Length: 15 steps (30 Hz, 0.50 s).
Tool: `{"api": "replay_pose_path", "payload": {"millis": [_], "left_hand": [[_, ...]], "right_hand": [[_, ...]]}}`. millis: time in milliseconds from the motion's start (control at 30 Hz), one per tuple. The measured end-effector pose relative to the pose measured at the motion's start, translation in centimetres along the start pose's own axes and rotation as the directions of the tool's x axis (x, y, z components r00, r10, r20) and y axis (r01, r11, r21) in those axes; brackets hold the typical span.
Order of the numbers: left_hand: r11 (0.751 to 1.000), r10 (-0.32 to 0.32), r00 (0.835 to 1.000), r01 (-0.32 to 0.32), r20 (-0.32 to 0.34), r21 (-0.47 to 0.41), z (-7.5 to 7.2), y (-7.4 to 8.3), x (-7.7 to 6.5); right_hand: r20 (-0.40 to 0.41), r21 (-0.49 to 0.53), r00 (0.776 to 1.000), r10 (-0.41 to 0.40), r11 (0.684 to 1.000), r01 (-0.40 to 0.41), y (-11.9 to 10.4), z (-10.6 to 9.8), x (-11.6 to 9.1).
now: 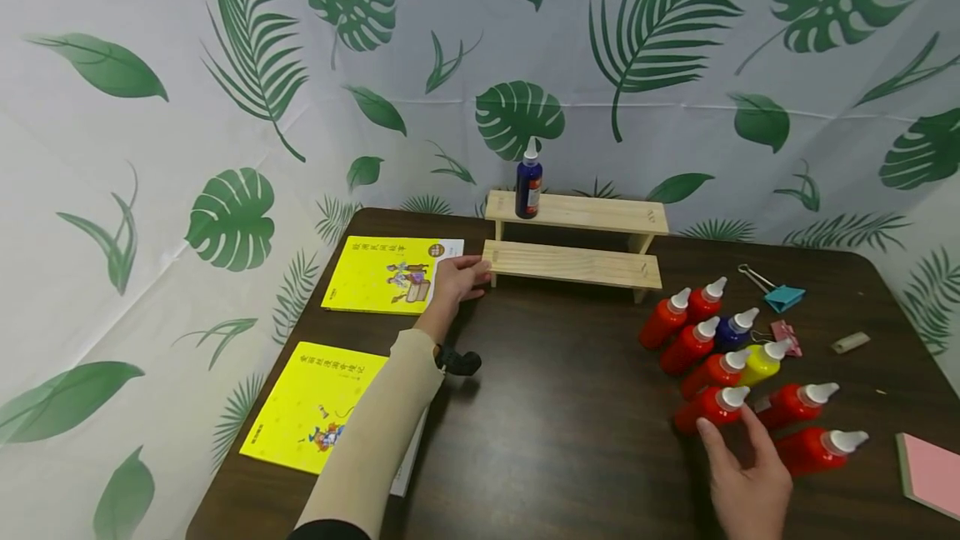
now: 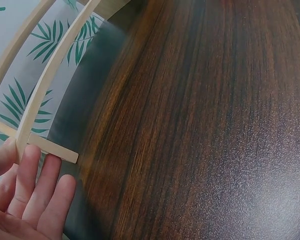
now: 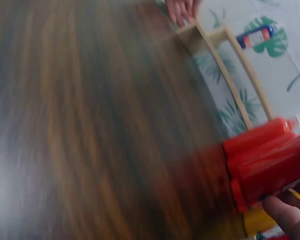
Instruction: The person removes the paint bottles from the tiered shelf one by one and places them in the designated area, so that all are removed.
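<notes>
A two-step wooden rack (image 1: 573, 263) stands at the back of the table. My left hand (image 1: 457, 282) grips the left end of its lower step; in the left wrist view the thumb and fingers of that hand (image 2: 32, 192) lie on either side of the board (image 2: 50, 75). One blue squeeze bottle (image 1: 528, 186) with a white nozzle stands on the upper step. At right, my right hand (image 1: 746, 473) holds the nearest red squeeze bottle (image 1: 705, 411) between thumb and fingers. In the right wrist view, this red bottle (image 3: 275, 170) is tilted beside other red ones.
More red bottles (image 1: 663, 319), a blue one (image 1: 731, 332) and a yellow one (image 1: 761, 363) crowd the right side. Beyond lie a blue binder clip (image 1: 783, 298), a pink clip (image 1: 786, 338), an eraser-like block (image 1: 850, 343) and pink notes (image 1: 930, 473). Two yellow books (image 1: 375, 273) lie at left.
</notes>
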<state>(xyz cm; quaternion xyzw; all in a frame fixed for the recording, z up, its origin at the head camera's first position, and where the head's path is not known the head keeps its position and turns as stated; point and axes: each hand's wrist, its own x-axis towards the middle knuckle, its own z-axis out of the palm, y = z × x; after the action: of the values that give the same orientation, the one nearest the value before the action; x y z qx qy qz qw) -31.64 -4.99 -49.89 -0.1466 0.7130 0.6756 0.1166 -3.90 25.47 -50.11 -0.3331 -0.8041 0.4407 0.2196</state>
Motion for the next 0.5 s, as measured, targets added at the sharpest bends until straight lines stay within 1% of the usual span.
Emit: {"api": "replay_pose_path", "payload": {"millis": [33, 100, 267, 300, 500], "left_hand": [[1.000, 0.000, 1.000, 0.000, 0.000, -0.002, 0.0, 0.0, 0.0], [1.000, 0.002, 1.000, -0.002, -0.001, -0.004, -0.1, 0.1, 0.0], [1.000, -0.003, 1.000, 0.003, -0.002, -0.004, -0.1, 0.0, 0.0], [1.000, -0.004, 1.000, 0.004, -0.001, -0.005, -0.1, 0.0, 0.1], [1.000, -0.007, 1.000, 0.007, 0.007, 0.000, 0.0, 0.0, 0.1]], "right_hand": [[-0.010, -0.021, 1.000, 0.015, 1.000, -0.015, 0.1, -0.3, 0.1], [-0.042, -0.047, 0.999, 0.016, 0.999, -0.018, 0.4, -0.6, 0.2], [-0.124, -0.072, 0.991, -0.055, 0.996, 0.047, 0.7, -0.6, 0.6], [-0.133, -0.078, 0.989, -0.058, 0.996, 0.048, 0.8, -0.6, 0.7], [-0.137, -0.087, 0.990, 0.027, 0.995, -0.039, 1.0, -0.5, 1.2]]}}
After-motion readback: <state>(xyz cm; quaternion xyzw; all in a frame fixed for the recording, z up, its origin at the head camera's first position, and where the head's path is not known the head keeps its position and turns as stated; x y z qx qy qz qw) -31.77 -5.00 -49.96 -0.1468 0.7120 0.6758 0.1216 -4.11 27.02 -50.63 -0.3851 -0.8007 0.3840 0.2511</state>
